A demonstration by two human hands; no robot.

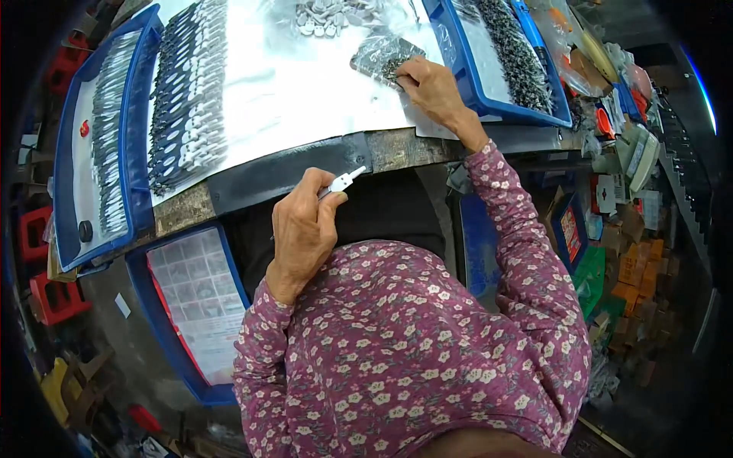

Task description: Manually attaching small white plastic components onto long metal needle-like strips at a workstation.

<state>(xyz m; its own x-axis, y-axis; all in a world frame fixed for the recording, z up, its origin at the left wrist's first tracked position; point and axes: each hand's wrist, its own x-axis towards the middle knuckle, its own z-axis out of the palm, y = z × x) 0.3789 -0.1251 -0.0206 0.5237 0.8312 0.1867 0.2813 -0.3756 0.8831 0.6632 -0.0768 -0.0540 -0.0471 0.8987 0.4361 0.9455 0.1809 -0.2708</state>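
Note:
My left hand point(301, 217) is just off the table's front edge, thumb and fingers closed on a small white part point(343, 182) with small dark holes and a narrow tip pointing away to the right. Further back on the lit tabletop, my right hand point(433, 90) has its fingertips pinched together at a clear plastic bag point(378, 55) with tiny dark pieces by its opening. Whatever is between those fingertips is too small to make out. Loose grey-white flat pieces point(324, 19) lie heaped behind the bag.
Rows of black and white parts point(187, 99) cover the table's left side. Beyond them is a blue tray point(131, 164) holding slim metal-looking pieces. Another blue tray point(482, 90) with many small dark parts stands at right. A blue bin point(141, 267) sits below the table's left edge.

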